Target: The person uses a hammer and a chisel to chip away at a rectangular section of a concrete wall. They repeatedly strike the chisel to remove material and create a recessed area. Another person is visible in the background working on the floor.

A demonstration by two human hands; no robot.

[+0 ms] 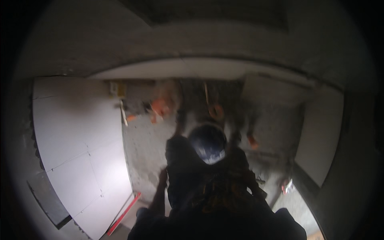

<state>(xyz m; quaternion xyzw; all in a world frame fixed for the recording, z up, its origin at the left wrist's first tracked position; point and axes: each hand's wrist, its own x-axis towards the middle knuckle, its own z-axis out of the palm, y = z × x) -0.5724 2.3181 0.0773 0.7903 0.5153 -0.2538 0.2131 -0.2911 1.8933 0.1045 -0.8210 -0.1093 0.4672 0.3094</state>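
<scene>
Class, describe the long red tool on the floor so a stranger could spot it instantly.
Start at the big panel of white tiles on the left. Follow its right edge down to the lower corner: the red straightedge lies along it on the grey screed floor. It is the only long, thin, bright red thing there.

White tiles (76,132) covered the left wall; the floor (148,152) was bare grey mortar, dimly lit.

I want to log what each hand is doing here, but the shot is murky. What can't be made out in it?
Head view only:
- Both own hands: hidden in the dark mass at the lower edge, so no grip can be read.
- Person in the dark helmet: arms blurred by motion, hands unreadable.
- Orange things on the grey floor: too blurred to identify.
- White tiles: washed out by glare, bent near the rim.
</scene>
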